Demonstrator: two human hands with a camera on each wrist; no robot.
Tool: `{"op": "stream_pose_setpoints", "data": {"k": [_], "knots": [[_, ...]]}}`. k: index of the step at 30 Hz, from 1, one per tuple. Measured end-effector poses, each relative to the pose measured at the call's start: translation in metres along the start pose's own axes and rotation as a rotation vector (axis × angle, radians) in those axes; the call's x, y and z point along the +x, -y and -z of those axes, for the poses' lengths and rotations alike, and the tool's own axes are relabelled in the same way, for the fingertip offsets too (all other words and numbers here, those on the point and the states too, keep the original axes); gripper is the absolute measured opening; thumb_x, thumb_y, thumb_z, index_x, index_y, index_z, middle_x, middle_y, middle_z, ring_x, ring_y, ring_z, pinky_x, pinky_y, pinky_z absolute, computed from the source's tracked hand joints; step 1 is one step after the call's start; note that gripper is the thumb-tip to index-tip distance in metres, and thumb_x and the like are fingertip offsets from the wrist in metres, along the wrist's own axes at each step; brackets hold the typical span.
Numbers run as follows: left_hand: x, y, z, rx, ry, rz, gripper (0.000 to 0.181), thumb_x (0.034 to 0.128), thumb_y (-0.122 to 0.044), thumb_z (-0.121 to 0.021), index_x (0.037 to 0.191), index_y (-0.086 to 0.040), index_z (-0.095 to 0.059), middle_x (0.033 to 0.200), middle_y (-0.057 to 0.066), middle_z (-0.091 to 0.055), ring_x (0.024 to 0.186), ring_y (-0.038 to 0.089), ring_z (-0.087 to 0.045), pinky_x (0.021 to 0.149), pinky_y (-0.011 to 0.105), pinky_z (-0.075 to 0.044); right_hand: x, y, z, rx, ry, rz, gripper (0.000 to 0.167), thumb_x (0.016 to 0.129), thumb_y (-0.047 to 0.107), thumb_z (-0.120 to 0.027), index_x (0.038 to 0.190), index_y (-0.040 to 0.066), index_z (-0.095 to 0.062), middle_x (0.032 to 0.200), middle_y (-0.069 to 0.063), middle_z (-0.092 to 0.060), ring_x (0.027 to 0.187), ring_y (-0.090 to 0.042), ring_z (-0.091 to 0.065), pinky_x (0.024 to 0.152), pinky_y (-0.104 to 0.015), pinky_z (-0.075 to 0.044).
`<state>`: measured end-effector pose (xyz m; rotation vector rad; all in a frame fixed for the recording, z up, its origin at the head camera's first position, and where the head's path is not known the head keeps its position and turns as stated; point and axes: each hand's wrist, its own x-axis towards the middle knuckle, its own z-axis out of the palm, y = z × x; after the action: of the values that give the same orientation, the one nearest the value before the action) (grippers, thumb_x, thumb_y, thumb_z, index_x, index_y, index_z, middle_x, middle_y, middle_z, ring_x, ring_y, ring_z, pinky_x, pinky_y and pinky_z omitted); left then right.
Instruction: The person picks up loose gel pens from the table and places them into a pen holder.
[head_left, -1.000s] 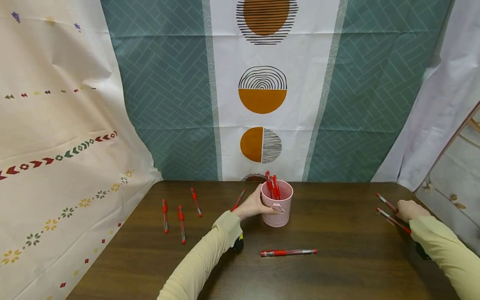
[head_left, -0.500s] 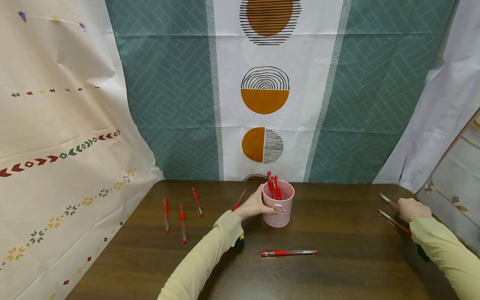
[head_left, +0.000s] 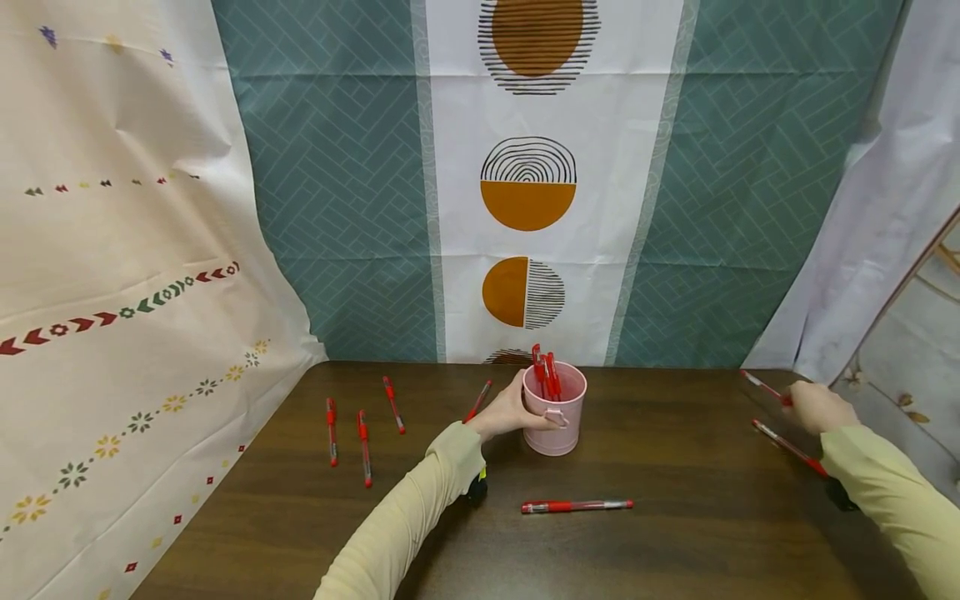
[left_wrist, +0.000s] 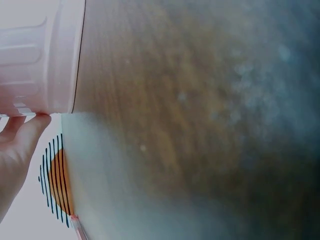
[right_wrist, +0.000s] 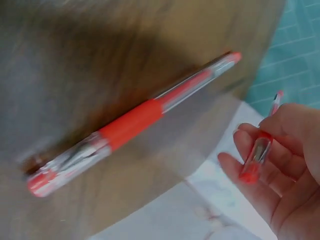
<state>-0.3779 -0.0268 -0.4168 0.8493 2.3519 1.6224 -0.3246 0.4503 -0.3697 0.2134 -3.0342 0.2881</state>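
A pink bucket stands upright in the middle of the table, with several red pens leaning inside it. My left hand grips the bucket's left side, thumb across the front near the small handle tab; its other fingers are mostly hidden. At the far right, my right hand pinches a red gel pen between thumb and fingers, above the table. Another red pen lies on the table beside that hand, large in the right wrist view.
On the left lie three red pens: one upper, one outer, one lower. A pen lies behind the left wrist, another in front of the bucket. Patterned cloths hang behind the dark wooden table.
My right hand has picked up the farther right-hand pen and raised it slightly, up and to the left. The left hand and bucket stay in place.
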Motion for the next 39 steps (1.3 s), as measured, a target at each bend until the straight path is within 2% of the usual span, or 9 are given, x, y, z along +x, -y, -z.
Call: {"op": "stream_pose_setpoints", "data": {"k": [2,5,10,20,24,27,30,33,39], "knots": [[0.0,0.0,0.0,0.002,0.001,0.007,0.082,0.0646,-0.033,-0.08,0.13,-0.027,-0.03,0.119,-0.013,-0.044,0.107,0.009,-0.043,0.089,0.035,-0.037,0.001,0.007,0.001,0.001,-0.034,0.041,0.014,0.078,0.0,-0.062,0.089,-0.008,-0.062,0.082,-0.024,-0.06,0.072,-0.041,-0.057,0.053,-0.052,-0.044],[0.0,0.001,0.0,0.003,0.003,0.008,0.082,0.0642,-0.033,-0.08,0.13,-0.026,-0.031,0.119,-0.013,-0.044,0.107,0.009,-0.043,0.089,0.035,-0.037,0.003,0.02,0.002,-0.01,-0.089,0.111,0.001,0.078,-0.002,-0.061,0.078,-0.002,-0.06,0.071,-0.014,-0.058,0.064,-0.031,-0.056,0.049,-0.046,-0.043],[0.0,0.002,0.0,0.001,0.0,0.003,0.082,0.0646,-0.032,-0.08,0.13,-0.026,-0.03,0.119,-0.012,-0.044,0.107,0.009,-0.043,0.09,0.036,-0.036,0.005,0.038,0.006,-0.041,-0.162,0.215,0.007,0.076,-0.005,-0.061,0.074,0.002,-0.059,0.064,-0.003,-0.052,0.056,-0.021,-0.05,0.047,-0.039,-0.039],[0.0,0.001,0.001,-0.006,0.001,-0.01,0.081,0.0645,-0.032,-0.08,0.129,-0.028,-0.031,0.119,-0.012,-0.044,0.107,0.009,-0.043,0.09,0.036,-0.036,0.012,0.052,0.007,-0.055,-0.185,0.279,0.012,0.075,-0.006,-0.061,0.072,0.005,-0.058,0.058,0.006,-0.043,0.052,-0.015,-0.041,0.046,-0.034,-0.034],[0.001,0.002,0.0,-0.007,0.008,-0.008,0.081,0.0642,-0.033,-0.08,0.129,-0.028,-0.031,0.119,-0.012,-0.044,0.107,0.009,-0.043,0.09,0.037,-0.036,0.014,0.056,0.008,-0.052,-0.19,0.292,0.012,0.076,-0.006,-0.061,0.072,0.006,-0.059,0.058,0.005,-0.045,0.052,-0.014,-0.042,0.047,-0.034,-0.035],[0.001,0.002,0.0,-0.007,0.007,-0.008,0.082,0.0644,-0.032,-0.08,0.129,-0.028,-0.031,0.119,-0.012,-0.044,0.107,0.009,-0.043,0.089,0.037,-0.036,0.015,0.062,0.01,-0.043,-0.186,0.303,0.007,0.077,-0.006,-0.061,0.08,0.001,-0.063,0.064,0.0,-0.054,0.054,-0.015,-0.047,0.048,-0.035,-0.039],[0.001,0.002,0.0,-0.007,0.008,-0.011,0.081,0.0655,-0.03,-0.08,0.13,-0.027,-0.031,0.119,-0.012,-0.044,0.107,0.008,-0.043,0.089,0.036,-0.036,0.015,0.07,0.013,-0.019,-0.187,0.31,0.014,0.077,-0.006,-0.061,0.091,-0.006,-0.064,0.072,-0.008,-0.061,0.06,-0.019,-0.055,0.051,-0.037,-0.043],[0.002,0.002,-0.001,-0.009,0.015,-0.01,0.08,0.0661,-0.029,-0.08,0.129,-0.027,-0.031,0.119,-0.013,-0.044,0.107,0.008,-0.044,0.089,0.035,-0.036,0.015,0.078,0.016,0.009,-0.195,0.328,0.017,0.078,-0.006,-0.061,0.094,-0.008,-0.063,0.077,-0.012,-0.063,0.065,-0.021,-0.058,0.054,-0.039,-0.046],[0.0,0.001,0.0,-0.022,0.013,-0.01,0.08,0.0655,-0.029,-0.08,0.129,-0.028,-0.031,0.119,-0.012,-0.044,0.107,0.009,-0.043,0.089,0.037,-0.036,0.019,0.095,0.019,0.041,-0.192,0.372,0.02,0.079,-0.007,-0.061,0.098,-0.007,-0.062,0.083,-0.014,-0.064,0.063,-0.016,-0.056,0.054,-0.034,-0.045]]}}
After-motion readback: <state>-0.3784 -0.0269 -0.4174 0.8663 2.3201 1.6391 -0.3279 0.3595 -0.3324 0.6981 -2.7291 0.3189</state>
